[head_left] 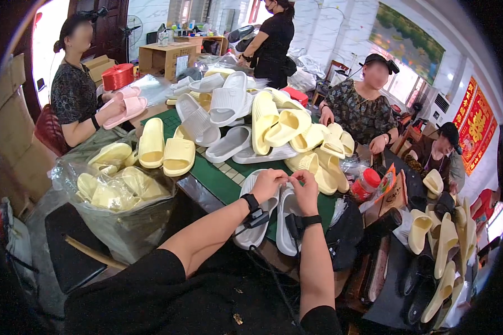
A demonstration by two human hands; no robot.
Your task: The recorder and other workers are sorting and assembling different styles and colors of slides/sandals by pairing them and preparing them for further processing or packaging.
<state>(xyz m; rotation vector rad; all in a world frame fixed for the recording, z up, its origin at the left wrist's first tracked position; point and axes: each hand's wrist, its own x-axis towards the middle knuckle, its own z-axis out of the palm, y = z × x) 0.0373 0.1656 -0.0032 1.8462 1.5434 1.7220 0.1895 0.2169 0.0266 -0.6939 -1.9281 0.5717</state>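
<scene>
My left hand (270, 186) and my right hand (305, 193) meet above a pair of light grey slide slippers. Their fingers are pinched together, close to each other; anything between the fingertips is too small to make out. Under my left hand lies the left grey slipper (250, 237), its toe end partly hidden by the hand. Beside it, the right grey slipper (286, 241) points away from me, beneath my right hand. Just beyond my hands rises a heap of slippers, with a grey slipper (229, 144) and a yellow slipper (318, 177) closest.
A sack (131, 229) of bagged yellow slippers stands at the left. A red-lidded jar (365, 184) sits right of my hands. More yellow slippers (446, 237) fill a rack at the far right. Several co-workers surround the green-topped table (220, 191); one holds pink slippers (127, 109).
</scene>
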